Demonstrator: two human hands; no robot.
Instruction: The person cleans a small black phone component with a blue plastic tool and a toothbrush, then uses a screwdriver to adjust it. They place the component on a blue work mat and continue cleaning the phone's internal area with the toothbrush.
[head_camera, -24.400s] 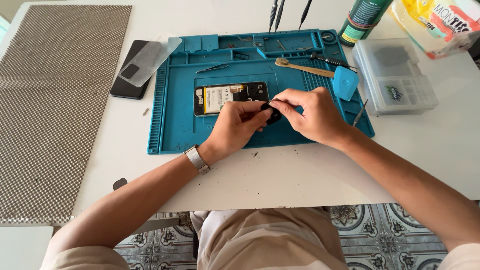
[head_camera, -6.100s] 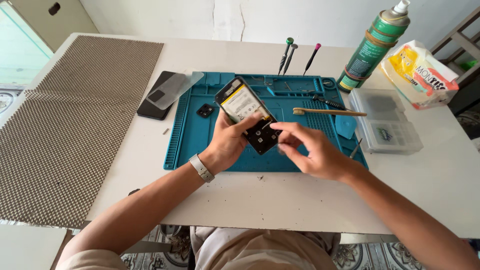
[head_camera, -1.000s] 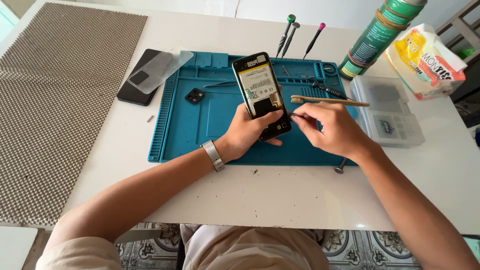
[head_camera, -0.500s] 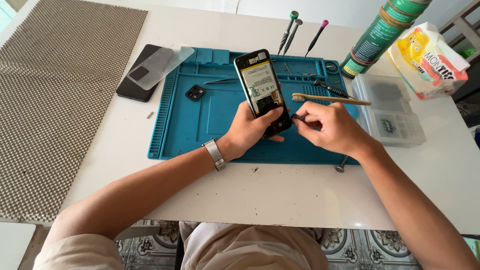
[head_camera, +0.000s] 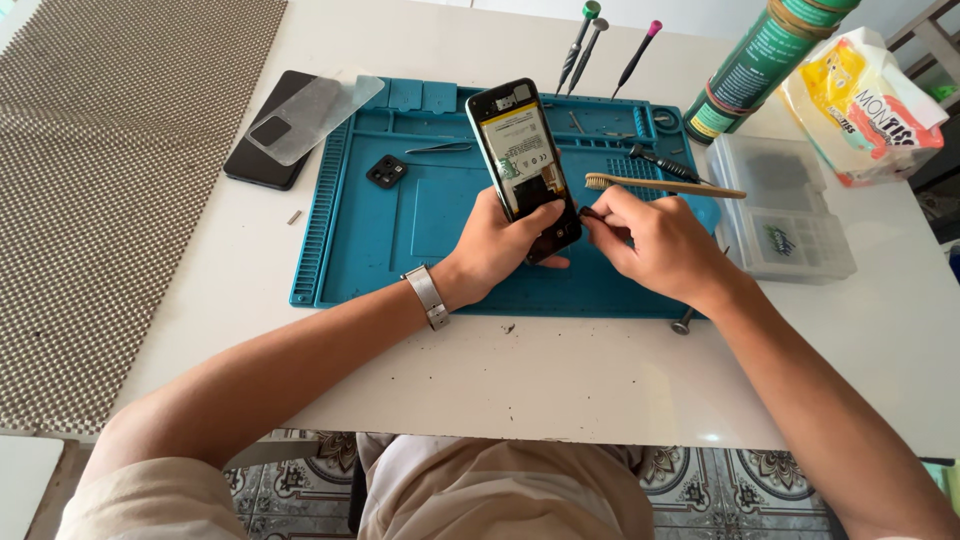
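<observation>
Over on the far left of the white table (head_camera: 600, 380) lay one big grey mesh mat (head_camera: 110, 190). Just right of it sat one dark phone (head_camera: 250, 160) with a clear back cover (head_camera: 312, 118) leaning across it, partly onto the blue work mat (head_camera: 370, 250). One tiny screw (head_camera: 294, 216) lay loose on the table between the two mats.

On the blue mat itself I counted one small black camera piece (head_camera: 386, 171) and one pair of tweezers (head_camera: 440, 148). Then the main thing: the opened phone (head_camera: 522, 160), back off and insides showing, was held upright over the middle of the mat. The left hand (head_camera: 500, 245) was wrapped around its lower end, thumb pressed on the open side. The right hand (head_camera: 660, 245) was closed in a pinch on something small and dark right at the phone's lower edge, couldn't tell what it was.

Behind that, three screwdrivers (head_camera: 585, 45) lay past the mat's top edge, two green-capped and one pink. One wooden brush (head_camera: 660, 185) sat across the mat's right end, with a dark tool (head_camera: 660, 163) just above it. Further right stood one green spray can (head_camera: 765, 60), then one clear plastic parts box (head_camera: 790, 210), its compartments mostly bare from what I could see, and one yellow and white bag (head_camera: 865, 100) at the far right.
</observation>
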